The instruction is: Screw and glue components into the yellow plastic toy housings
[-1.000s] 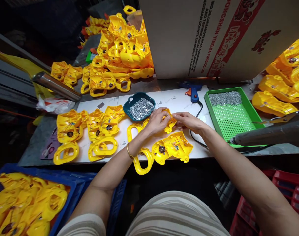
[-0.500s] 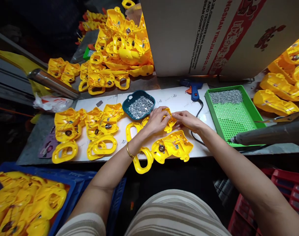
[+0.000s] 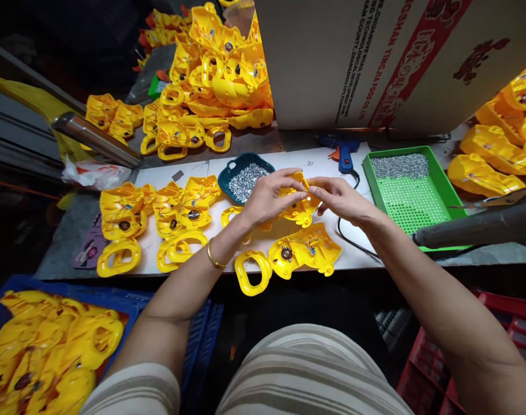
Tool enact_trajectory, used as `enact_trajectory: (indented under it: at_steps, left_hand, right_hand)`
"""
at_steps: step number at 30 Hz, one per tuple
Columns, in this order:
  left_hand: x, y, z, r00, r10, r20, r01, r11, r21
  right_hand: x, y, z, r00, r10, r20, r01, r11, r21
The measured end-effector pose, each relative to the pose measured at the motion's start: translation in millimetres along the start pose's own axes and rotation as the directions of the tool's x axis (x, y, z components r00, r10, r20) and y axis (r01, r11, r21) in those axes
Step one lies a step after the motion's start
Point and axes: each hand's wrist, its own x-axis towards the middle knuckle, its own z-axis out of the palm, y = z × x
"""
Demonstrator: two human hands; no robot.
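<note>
Both hands are on one yellow plastic toy shell (image 3: pixel 303 214), raised a little above the white sheet. My left hand (image 3: pixel 271 197) has its fingers closed over the shell's left and upper side. My right hand (image 3: pixel 338 199) pinches its right edge; whether a small part sits between those fingertips is hidden. Closer to me lies a second yellow shell half (image 3: pixel 304 251), open side up, with a round metal-centred part, thin wires and a loop handle (image 3: pixel 253 274) at its left. A dark teal tray (image 3: pixel 245 173) of small silvery screws stands just beyond my left hand.
More yellow shells (image 3: pixel 124 213) lie to the left, with a heap (image 3: pixel 224 86) behind. A blue glue gun (image 3: pixel 344 154), a green perforated tray (image 3: pixel 412 199) with metal pieces and a large carton (image 3: pixel 353 63) stand beyond. A blue crate (image 3: pixel 128 311) sits low left, a red crate (image 3: pixel 500 340) low right.
The held shell has been lifted and tilted up off the sheet, both hands rising with it. The camera view has shifted slightly.
</note>
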Motion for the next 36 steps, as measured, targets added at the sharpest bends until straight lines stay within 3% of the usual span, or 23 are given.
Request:
enact_trajectory:
  at_steps: [4,8,12,16,19,22,26,28,30,32,33,34,36]
  left_hand:
    - [-2,27,-29.8,0.999,0.028,0.031,-0.028,1.000,-0.012]
    - [-21,41,-41.9,0.970,0.198,0.141,-0.210,0.975,0.074]
    - [-44,36,-26.5,0.925,0.363,0.111,-0.375,0.919,0.121]
    - [-55,29,-1.0,0.923,0.374,0.087,-0.383,0.914,0.132]
    - [-57,22,5.7,0.950,0.260,0.172,-0.283,0.951,0.122]
    - [-65,6,-3.6,0.943,0.064,0.328,-0.094,0.993,0.077]
    - [-87,-13,-20.0,0.837,-0.216,0.503,0.127,0.970,0.205]
    - [-96,-16,-22.3,0.800,-0.284,0.528,0.196,0.956,0.217]
    - [-102,-15,-20.1,0.762,-0.316,0.566,0.297,0.946,0.128]
    - [-107,-12,-14.6,0.707,-0.328,0.627,0.452,0.891,-0.044]
    - [-109,-11,-10.9,0.687,-0.332,0.647,0.532,0.835,-0.137]
    - [-112,-10,-6.7,0.678,-0.348,0.648,0.603,0.767,-0.219]
    - [-118,-8,2.3,0.682,-0.436,0.587,0.691,0.646,-0.324]
  right_hand:
    - [-21,-23,6,0.994,-0.106,0.038,0.110,0.986,-0.122]
    - [-44,-29,17,0.988,-0.126,0.086,0.140,0.973,-0.182]
    - [-63,-19,28,0.980,-0.160,0.115,0.181,0.964,-0.195]
    - [-73,-3,30,0.983,-0.132,0.125,0.156,0.966,-0.208]
    - [-78,6,23,0.980,-0.019,0.198,0.050,0.987,-0.153]
    - [-84,11,14,0.980,0.091,0.180,-0.065,0.987,-0.146]
    - [-89,21,13,0.991,0.136,-0.019,-0.136,0.963,-0.232]
    - [-89,28,16,0.991,0.081,-0.102,-0.105,0.959,-0.261]
    - [-90,35,18,0.982,0.005,-0.190,-0.058,0.960,-0.274]
    - [-93,45,18,0.941,-0.037,-0.335,-0.040,0.975,-0.219]
    - [-95,50,17,0.899,-0.030,-0.436,-0.045,0.986,-0.161]
    - [-98,56,17,0.846,0.006,-0.533,-0.062,0.994,-0.087]
    - [-104,63,24,0.782,0.157,-0.603,-0.141,0.987,0.073]
